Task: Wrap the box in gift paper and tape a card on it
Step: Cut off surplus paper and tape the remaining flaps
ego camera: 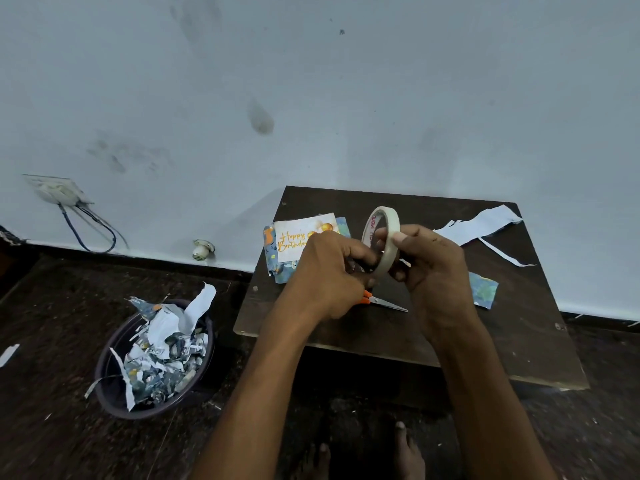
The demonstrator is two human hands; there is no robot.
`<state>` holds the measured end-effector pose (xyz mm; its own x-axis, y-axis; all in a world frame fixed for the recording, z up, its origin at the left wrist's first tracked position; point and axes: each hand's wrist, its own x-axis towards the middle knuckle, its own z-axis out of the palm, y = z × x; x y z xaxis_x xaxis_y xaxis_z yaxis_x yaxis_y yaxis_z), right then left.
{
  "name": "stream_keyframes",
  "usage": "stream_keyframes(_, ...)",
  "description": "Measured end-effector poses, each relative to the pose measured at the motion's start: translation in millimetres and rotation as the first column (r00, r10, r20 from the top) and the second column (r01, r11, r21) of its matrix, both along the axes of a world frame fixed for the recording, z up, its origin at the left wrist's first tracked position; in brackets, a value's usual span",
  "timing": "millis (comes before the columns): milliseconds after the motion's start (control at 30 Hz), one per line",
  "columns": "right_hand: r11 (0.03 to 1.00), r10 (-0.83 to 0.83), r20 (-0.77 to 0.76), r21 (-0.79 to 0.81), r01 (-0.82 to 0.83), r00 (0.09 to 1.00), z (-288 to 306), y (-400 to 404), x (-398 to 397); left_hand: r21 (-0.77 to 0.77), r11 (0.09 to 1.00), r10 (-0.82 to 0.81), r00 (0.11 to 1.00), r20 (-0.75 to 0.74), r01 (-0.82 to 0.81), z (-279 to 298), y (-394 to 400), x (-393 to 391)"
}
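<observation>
Cream masking tape [381, 242], a roll stood on edge, was held above the middle of the small dark table [519, 348]. The right hand [429, 271] gripped the roll, thumb on its outer face and fingers curled behind it. The left hand [329, 271] was curled against the roll's near side, fingertips pinched together at the tape, though the loose end itself was too small to make out.

By the look of things, the wrapping was done. The box [277, 265], covered in blue patterned gift paper, lay near the table's far left corner, and the "Happy Birthday" card [294, 235] rested flat on top of it, with no tape visible on it. So the step in hand seemed to be freeing a strip of tape for the card.

Orange-handled scissors [384, 301] lay on the table under the hands, blades pointing toward the right edge. White paper offcuts [485, 223] sat toward the far right corner, and a blue patterned scrap [485, 291] lay toward the right edge. On the floor off the left edge stood a dark bin [114, 386] full of paper trimmings.

The next move likely called for peeling a short length, cutting or tearing it cleanly, then pressing it across a card edge onto the paper without shifting the card.
</observation>
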<state>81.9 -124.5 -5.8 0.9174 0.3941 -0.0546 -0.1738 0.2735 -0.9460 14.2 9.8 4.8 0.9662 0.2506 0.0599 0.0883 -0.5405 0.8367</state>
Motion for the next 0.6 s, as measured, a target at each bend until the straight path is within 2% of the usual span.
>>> stream_keyframes(67, 0.998, 0.065, 0.064, -0.009, -0.065, 0.996, 0.9, -3.0, 1.1, -0.05, 0.997, 0.062, 0.998, 0.027, -0.061, 1.3, 4.6, -0.5)
stream_keyframes(133, 0.991, 0.129, 0.144, -0.034, -0.126, 0.981, 1.7, -7.0, 1.4, -0.186, 0.973, 0.153, 0.986, 0.069, -0.138, 4.2, 7.6, -1.3)
stream_keyframes(200, 0.979, 0.2, 0.208, -0.066, -0.191, 0.957, 2.7, -10.9, 1.1, -0.345, 0.909, 0.29, 0.95, 0.117, -0.235, 6.5, 7.5, -0.9)
stream_keyframes(267, 0.958, 0.284, 0.228, -0.092, -0.27, 0.931, 3.7, -13.9, 0.5, -0.391, 0.868, 0.384, 0.912, 0.141, -0.305, 8.2, 6.1, 0.2)
stream_keyframes(400, 0.934, 0.356, 0.241, -0.131, -0.333, 0.903, 4.4, -16.3, 0.1, -0.472, 0.848, 0.326, 0.939, 0.105, -0.241, 10.7, 4.6, 1.1)
stream_keyframes(533, 0.96, 0.267, 0.27, -0.159, -0.23, 0.925, 2.0, -18.2, 5.0, -0.495, 0.84, 0.327, 0.936, 0.129, -0.225, 11.9, 9.0, 0.6)
stream_keyframes(600, 0.966, 0.235, 0.284, -0.173, -0.192, 0.93, 0.3, -17.2, 6.3, -0.461, 0.867, 0.287, 0.946, 0.147, -0.191, 11.1, 9.3, -0.1)
